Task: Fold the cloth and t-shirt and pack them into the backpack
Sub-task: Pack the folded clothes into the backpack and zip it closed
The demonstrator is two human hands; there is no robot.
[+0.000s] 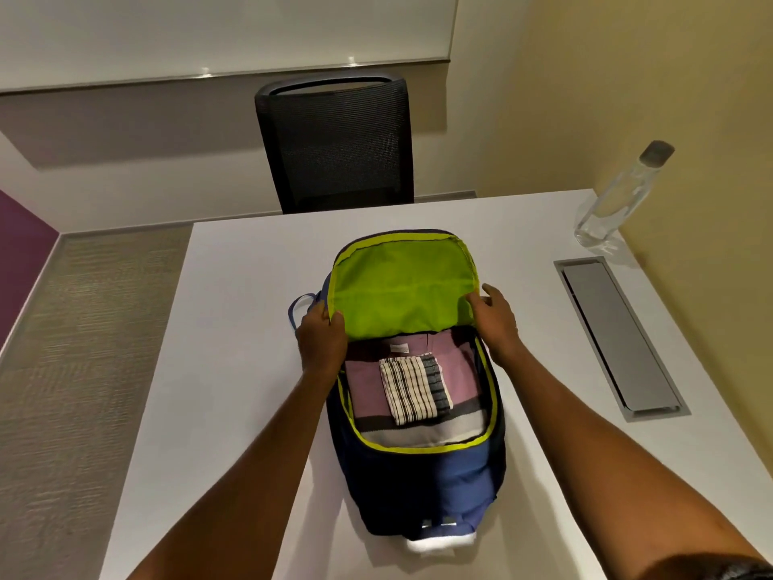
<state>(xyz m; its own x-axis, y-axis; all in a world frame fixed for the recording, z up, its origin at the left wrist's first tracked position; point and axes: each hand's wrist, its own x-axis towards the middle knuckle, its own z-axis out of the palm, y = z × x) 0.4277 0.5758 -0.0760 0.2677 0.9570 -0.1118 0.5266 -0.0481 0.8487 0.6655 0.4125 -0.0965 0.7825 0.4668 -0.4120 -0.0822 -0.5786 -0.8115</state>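
Note:
A blue backpack [451, 479] lies flat on the white table with its main compartment unzipped. Its lime-green lined flap [401, 286] is turned back, away from me. Inside lies a folded t-shirt [368, 391] in lilac, dark and white stripes. On top of the t-shirt sits a folded black-and-white checked cloth [412, 389]. My left hand [322, 339] grips the flap's left edge. My right hand [493, 318] pinches the flap's right edge.
The white table [234, 349] carries a clear water bottle [619, 198] at the far right and a grey cable hatch [619, 334] set into its right side. A black mesh chair [334, 144] stands beyond the far edge. Carpeted floor lies to the left.

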